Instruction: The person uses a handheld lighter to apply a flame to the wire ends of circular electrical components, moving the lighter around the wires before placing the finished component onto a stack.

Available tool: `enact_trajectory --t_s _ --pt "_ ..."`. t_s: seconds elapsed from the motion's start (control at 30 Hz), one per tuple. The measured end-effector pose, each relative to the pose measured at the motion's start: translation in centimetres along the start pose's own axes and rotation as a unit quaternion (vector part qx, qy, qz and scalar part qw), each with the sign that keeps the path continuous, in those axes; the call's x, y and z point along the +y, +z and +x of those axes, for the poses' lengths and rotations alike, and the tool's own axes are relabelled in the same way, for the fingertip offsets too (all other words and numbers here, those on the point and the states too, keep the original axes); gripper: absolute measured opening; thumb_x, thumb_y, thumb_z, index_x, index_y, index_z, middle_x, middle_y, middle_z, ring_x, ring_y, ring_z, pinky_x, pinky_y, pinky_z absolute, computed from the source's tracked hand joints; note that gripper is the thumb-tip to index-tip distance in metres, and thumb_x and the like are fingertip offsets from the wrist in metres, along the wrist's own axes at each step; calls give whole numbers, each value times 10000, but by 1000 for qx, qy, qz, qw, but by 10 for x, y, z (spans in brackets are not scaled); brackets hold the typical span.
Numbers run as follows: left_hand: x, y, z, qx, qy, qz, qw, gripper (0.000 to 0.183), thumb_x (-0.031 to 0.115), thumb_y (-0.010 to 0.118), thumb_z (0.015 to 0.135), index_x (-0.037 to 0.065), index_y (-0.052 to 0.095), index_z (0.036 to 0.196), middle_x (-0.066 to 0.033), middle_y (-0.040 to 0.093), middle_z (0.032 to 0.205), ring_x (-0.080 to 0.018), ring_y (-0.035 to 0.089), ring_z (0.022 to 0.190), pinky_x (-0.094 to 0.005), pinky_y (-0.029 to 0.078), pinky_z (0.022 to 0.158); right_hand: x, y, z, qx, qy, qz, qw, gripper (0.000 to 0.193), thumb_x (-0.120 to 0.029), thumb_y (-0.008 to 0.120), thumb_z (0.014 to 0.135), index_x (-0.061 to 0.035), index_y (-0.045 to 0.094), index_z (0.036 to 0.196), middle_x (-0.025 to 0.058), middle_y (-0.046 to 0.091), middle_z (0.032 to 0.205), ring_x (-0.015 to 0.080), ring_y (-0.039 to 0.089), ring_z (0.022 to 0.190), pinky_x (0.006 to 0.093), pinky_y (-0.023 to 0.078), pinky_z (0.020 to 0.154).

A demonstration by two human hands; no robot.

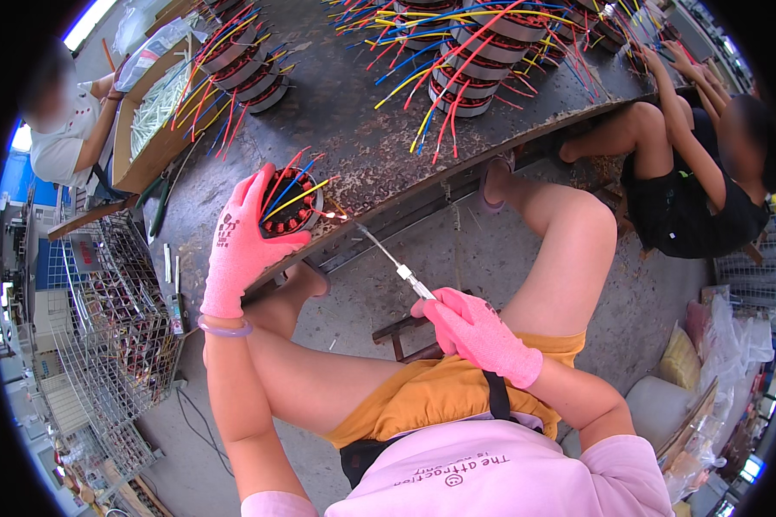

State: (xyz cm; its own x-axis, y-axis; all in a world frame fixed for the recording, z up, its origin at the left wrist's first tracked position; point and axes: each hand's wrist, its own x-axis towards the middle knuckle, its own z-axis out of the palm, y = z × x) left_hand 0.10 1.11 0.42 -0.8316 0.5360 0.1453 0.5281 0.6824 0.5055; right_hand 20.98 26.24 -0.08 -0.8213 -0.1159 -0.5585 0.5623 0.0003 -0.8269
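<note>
My left hand (243,237), in a pink glove, is wrapped round the side of a motor stator (295,211) at the table's near edge. Red, blue and yellow leads stick up from its dark ring of windings. In my right hand (478,332), also gloved in pink, is the pale handle of what looks like a soldering iron (405,271). Its thin metal rod points up and left toward the stator's right side. A small bright spot shows between the rod's end and the stator; whether the tip touches a wire I cannot tell.
Stacked stators with coloured leads (470,86) stand at the far side, another stack (250,73) at far left. A cardboard box (138,164) holds many white tubes. A wire basket (103,319) stands left. One person sits at right, another is at far left.
</note>
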Motion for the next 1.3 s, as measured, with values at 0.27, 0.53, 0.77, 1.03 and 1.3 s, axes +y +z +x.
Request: enact_trajectory --t_s 0.27,0.53,0.77,1.03,1.3 --pt "1 1 0 1 0 1 1000 961 215 884 596 13 454 1432 -199 526 1355 -369 549 1227 -420 453 1039 -6 0 -2 2 0 -21 1000 288 -267 485 1006 -10 615 1031 39 483 613 95 472 517 284 401 535" --pt "1 0 -1 2 -1 10 1000 962 212 880 601 17 447 1437 -198 524 1358 -370 546 1232 -420 451 1041 -12 1 -3 4 30 -22 999 279 -259 486 1006 -15 621 1027 44 485 633 99 479 527 287 410 547" --pt "2 0 -1 1 -2 10 1000 967 217 882 598 24 447 1440 -200 522 1362 -372 545 1233 -421 450 1041 -9 0 -4 6 10 -10 1000 301 -279 493 1006 -4 613 1029 31 487 614 93 480 528 285 408 538" --pt "0 1 -1 1 1 11 1000 979 223 880 594 30 440 1448 -199 520 1365 -376 543 1236 -425 449 1041 -13 0 -5 -5 24 -22 999 279 -257 482 1011 -8 608 1024 33 491 638 97 486 531 284 413 542" --pt "2 1 -1 1 -3 12 1000 978 220 880 594 32 441 1448 -194 519 1367 -374 544 1236 -424 450 1040 -8 0 -4 -5 -36 -64 997 274 -252 486 1009 -14 615 1049 49 481 622 102 489 525 281 417 546"
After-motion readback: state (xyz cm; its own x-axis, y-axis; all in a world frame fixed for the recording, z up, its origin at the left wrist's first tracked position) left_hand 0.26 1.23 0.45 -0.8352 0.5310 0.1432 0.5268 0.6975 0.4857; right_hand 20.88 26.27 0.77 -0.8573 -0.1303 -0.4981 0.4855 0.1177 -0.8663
